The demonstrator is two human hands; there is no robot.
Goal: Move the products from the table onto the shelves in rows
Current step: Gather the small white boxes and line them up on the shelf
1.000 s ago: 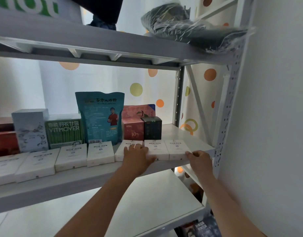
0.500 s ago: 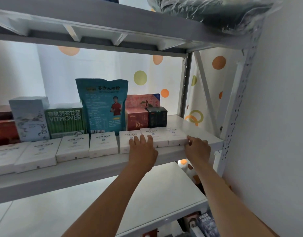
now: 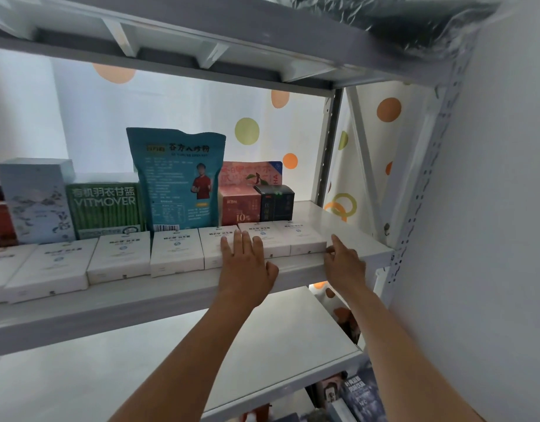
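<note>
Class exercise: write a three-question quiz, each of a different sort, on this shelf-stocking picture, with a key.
1. True or false: the left hand lies flat on the white boxes.
2. What stands directly left of the teal pouch? A green box; B black box; C red box.
3. Fill in: the right hand touches the ___ end of the row.

Key: 1 true; 2 A; 3 right.

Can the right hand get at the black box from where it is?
Probably yes: the right hand rests at the white row's end, and bare shelf beside the black box leaves a free path.
</note>
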